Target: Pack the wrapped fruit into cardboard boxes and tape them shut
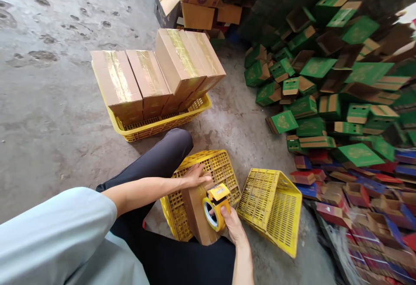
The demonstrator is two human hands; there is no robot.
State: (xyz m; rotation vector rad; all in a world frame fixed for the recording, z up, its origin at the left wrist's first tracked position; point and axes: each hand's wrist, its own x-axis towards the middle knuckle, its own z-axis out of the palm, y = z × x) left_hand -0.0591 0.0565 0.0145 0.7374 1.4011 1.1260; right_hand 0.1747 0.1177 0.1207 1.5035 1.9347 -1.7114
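Note:
In the head view, a brown cardboard box (196, 209) rests on an upturned yellow plastic crate (224, 163) between my legs. My right hand (232, 222) is wrapped round a yellow tape dispenser (222, 198) with a roll of tape in it, held against the top of the box. Stretched out at the box's far end, my left hand (196, 176) lies with its fingers apart and its palm on the cardboard. Part of the box is hidden behind the dispenser.
Several taped boxes (118, 77) stand in a yellow basket (143, 135) ahead. Another yellow crate (269, 202) lies tipped at my right. Green cartons (312, 124) and red and blue cartons (357, 198) pile up along the right. Larger open cartons (198, 12) sit at the back.

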